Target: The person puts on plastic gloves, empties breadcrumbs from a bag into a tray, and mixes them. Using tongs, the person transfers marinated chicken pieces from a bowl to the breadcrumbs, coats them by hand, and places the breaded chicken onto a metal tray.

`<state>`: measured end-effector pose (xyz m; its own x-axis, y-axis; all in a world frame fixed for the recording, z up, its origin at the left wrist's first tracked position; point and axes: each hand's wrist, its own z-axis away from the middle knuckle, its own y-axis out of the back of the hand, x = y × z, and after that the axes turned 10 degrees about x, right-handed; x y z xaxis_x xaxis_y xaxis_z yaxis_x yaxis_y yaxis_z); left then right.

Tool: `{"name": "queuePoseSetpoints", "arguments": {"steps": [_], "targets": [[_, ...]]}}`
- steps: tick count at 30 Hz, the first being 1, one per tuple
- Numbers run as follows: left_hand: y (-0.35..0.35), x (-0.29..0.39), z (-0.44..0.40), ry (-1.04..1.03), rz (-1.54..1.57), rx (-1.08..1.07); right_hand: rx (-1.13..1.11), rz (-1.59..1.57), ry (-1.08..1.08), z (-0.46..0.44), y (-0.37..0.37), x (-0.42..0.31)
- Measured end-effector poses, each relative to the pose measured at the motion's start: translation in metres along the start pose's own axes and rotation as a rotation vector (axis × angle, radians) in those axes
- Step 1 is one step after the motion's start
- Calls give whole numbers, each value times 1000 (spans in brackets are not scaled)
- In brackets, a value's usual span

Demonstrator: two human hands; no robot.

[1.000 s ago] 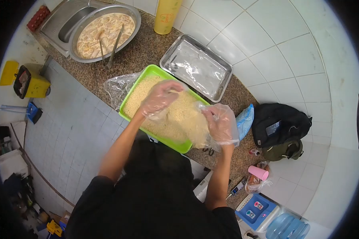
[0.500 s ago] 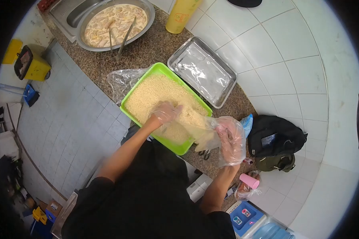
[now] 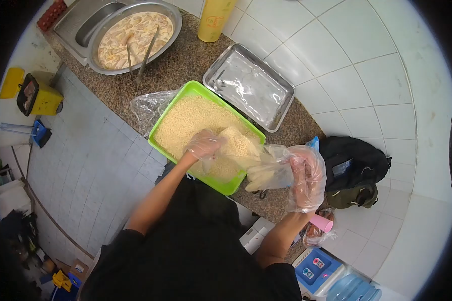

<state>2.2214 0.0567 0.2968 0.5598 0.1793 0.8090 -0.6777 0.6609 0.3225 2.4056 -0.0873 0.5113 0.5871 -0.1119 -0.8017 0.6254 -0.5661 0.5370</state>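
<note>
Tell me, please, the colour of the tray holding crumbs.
The tray is bright green (head view).

Cannot identify the crumbed lump (image 3: 240, 142) beside the left hand (image 3: 205, 144). Can see only part of the blue bag (image 3: 314, 143) behind the right hand (image 3: 307, 173), and of the yellow cylinder (image 3: 214, 22), cut off above.

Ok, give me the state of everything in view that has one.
Green tray: uncovered, holding crumbs
Left hand: gloved, over the crumbs
Right hand: gloved
Metal tray: uncovered
Metal bowl: uncovered, filled
Tongs: open
Loose plastic: crumpled
Yellow bin: open
Water dispenser: red light lit
</note>
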Motion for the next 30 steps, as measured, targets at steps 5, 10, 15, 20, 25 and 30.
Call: {"name": "queuePoseSetpoints", "arguments": {"steps": [5,10,15,20,25,30], "targets": [[13,17,30,61,95,92,147,-122,-51,-1,5,-5],[40,57,76,-23,280,190,381,-173,-85,-4,18,-27],[69,90,105,-243,283,293,514,-263,-101,-5,13,-35],[89,123,116,-232,309,271,540,-586,-143,-13,-6,-8],[97,143,112,-309,498,208,463,-1019,-239,-24,-12,10],[100,163,109,-209,763,29,375,-1082,-346,-21,-16,24]]}}
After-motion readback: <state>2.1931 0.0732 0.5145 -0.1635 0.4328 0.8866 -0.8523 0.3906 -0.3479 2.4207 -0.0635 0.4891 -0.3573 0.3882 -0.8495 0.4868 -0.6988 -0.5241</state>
